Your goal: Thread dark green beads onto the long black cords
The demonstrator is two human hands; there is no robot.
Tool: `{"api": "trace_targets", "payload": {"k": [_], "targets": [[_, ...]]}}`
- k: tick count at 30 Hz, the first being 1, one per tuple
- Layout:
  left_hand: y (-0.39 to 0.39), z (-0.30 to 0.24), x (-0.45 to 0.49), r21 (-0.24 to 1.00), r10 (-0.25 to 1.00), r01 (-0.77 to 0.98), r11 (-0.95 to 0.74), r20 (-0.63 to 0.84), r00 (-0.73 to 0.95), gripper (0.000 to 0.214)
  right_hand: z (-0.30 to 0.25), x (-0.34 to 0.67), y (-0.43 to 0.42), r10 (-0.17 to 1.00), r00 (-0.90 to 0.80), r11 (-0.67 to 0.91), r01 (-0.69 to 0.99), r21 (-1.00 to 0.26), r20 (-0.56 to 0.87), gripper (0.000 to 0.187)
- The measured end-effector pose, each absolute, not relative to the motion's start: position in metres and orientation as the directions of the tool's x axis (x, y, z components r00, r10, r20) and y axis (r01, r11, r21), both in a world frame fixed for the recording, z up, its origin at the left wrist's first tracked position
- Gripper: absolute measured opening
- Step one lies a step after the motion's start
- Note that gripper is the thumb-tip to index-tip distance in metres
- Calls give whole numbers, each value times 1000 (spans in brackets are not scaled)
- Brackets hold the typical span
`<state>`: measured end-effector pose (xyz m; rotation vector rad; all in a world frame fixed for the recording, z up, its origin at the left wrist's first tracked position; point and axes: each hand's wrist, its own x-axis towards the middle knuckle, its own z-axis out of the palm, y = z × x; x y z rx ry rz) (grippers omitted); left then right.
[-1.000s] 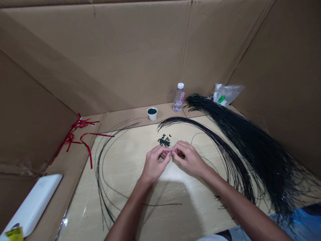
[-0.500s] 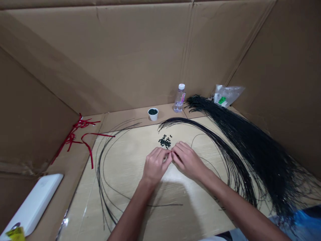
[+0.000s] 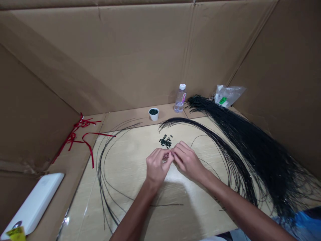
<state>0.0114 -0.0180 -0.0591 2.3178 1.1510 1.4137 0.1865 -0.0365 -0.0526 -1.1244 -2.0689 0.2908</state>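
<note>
My left hand (image 3: 157, 165) and my right hand (image 3: 187, 160) meet fingertip to fingertip over the table, both closed in a pinch. A thin black strand (image 3: 200, 136) curves out from behind my right hand, apparently caught in its fingers. Whatever lies between the left fingertips is too small and hidden to name. Just beyond the fingers is a loose pile of small dark green beads (image 3: 166, 141). On the right, a curved bundle of black strands (image 3: 218, 142) lies near my right forearm. To the left, several long thin strands (image 3: 99, 170) bend in an arc, partly under my left forearm.
A white cup of dark beads (image 3: 153, 117) and a clear bottle (image 3: 180, 98) stand along the back. Behind the right bundle lies a thicker black bundle (image 3: 250, 140) beside a plastic bag (image 3: 230, 95). Red ribbons (image 3: 87, 147) and a white device (image 3: 35, 204) are left. Cardboard walls (image 3: 100, 60) enclose the table.
Almost nothing differs. Both hands keep their fingertip pinch, with only a tiny shift of the left fingers; the view has drifted slightly.
</note>
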Motion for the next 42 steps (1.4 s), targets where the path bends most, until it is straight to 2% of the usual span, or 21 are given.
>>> {"api": "trace_targets", "payload": {"k": [7, 11, 15, 17, 21, 26, 33, 35, 39, 42], "targets": [[-19, -58, 11, 529, 705, 515, -674, 670, 233, 13, -51, 186, -37, 801, -336, 589, 592, -550, 496, 29], [-17, -57, 13, 548, 703, 496, -674, 682, 202, 10, -49, 189, -34, 819, -308, 569, 542, -619, 484, 25], [-13, -55, 11, 564, 710, 518, -643, 692, 128, 10, -46, 200, -30, 857, -239, 510, 521, -684, 457, 12], [-11, -54, 8, 570, 713, 531, -627, 694, 96, 10, -46, 209, -27, 871, -219, 486, 521, -702, 440, 16], [-8, -53, 2, 575, 710, 555, -600, 703, 40, 9, -48, 223, -24, 874, -295, 485, 508, -712, 385, 19], [-6, -51, -4, 606, 727, 558, -566, 687, -9, 8, -50, 228, -23, 852, -421, 510, 527, -680, 312, 13], [-4, -48, -6, 616, 732, 556, -558, 681, -20, 10, -51, 229, -21, 867, -422, 476, 538, -696, 266, 25], [-4, -46, -7, 592, 730, 580, -560, 683, 7, 10, -51, 229, -21, 866, -426, 474, 538, -697, 260, 27], [-7, -39, -6, 413, 668, 678, -608, 728, 155, 43, -52, 226, -22, 868, -409, 487, 589, -645, 282, 28], [-10, -37, -2, 273, 634, 679, -682, 683, 362, 41, -54, 222, -23, 854, -420, 520, 651, -553, 309, 27]]}}
